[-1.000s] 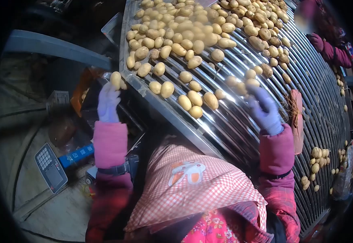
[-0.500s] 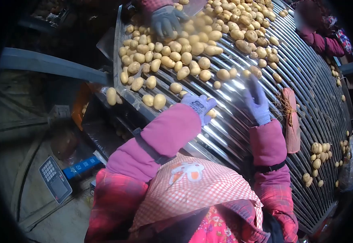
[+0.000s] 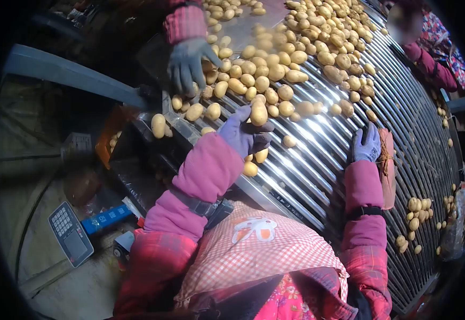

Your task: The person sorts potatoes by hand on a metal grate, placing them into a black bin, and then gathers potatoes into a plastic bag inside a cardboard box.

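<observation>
My left hand (image 3: 239,133), in a lavender glove, is turned partly palm-up, with thumb and fingers around the lower end of a potato (image 3: 258,113). Just below that hand, loose potatoes (image 3: 250,169) lie at the near edge of the metal roller table (image 3: 318,181). Fingers extended, my gloved right hand (image 3: 367,145) rests over the rollers and holds nothing I can see. Close on its right lies a pink bundle (image 3: 386,178) tied with brown strands.
A co-worker's grey-gloved hand (image 3: 187,65) is among potatoes at the upper left. A large potato heap (image 3: 323,32) covers the far rollers. Another person's sleeve (image 3: 435,66) shows at upper right. A scale display (image 3: 71,234) stands at lower left.
My left hand has moved left and turned over, now with a potato in its fingers. My right hand has shifted right beside the pink bundle. The co-worker's hand has moved down and left.
</observation>
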`<state>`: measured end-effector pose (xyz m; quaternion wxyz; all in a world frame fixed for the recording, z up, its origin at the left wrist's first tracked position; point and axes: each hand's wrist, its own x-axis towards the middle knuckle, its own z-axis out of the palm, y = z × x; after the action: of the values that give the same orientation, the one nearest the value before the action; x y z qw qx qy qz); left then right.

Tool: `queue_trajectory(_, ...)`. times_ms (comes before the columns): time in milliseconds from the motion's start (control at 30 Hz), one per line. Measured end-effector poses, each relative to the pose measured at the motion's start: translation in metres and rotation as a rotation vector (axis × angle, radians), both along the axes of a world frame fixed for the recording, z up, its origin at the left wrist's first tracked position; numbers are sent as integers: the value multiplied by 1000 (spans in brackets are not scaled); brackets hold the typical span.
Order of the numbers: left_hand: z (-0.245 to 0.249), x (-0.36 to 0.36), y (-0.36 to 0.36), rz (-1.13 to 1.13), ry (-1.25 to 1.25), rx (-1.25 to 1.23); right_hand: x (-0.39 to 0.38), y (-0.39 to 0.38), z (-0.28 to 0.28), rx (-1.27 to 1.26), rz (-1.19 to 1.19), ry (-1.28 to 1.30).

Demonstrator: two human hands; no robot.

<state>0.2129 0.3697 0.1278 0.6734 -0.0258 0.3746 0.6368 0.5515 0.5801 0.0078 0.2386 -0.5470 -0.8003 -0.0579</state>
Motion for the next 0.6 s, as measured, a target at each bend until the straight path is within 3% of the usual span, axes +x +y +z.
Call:
queue_trajectory(100,-5,-6,-3,27,-32,6,-5,12,-2,-27,-71,-57)
queue_trajectory(167,-12,-7,-4,127,200,-54,-9,12,3,-67,-90,-59)
queue_trajectory(233,-25,-17,-7,60,312,-63,-16,7,11,-35,-100,-23)
queue_trajectory(300,-36,-18,-3,9,727,113,-16,6,14,-12,-59,-14)
queue_trajectory(333,-42,-18,-2,-106,956,103,-16,5,14,-4,-63,-19)
queue_trajectory(367,-13,-12,8,-222,1138,4,-17,4,15,-5,-60,-15)
queue_trajectory(433,-18,-15,24,-365,1983,231,-19,3,17,4,-60,-15)
queue_trajectory(500,-23,-13,34,-582,2191,305,-20,1,18,-4,-81,-12)
queue_trajectory(567,-33,-29,60,-765,2244,336,-19,2,18,-44,-76,-24)
queue_trajectory(600,-40,-39,69,-719,2295,422,-19,3,19,-69,-78,-21)
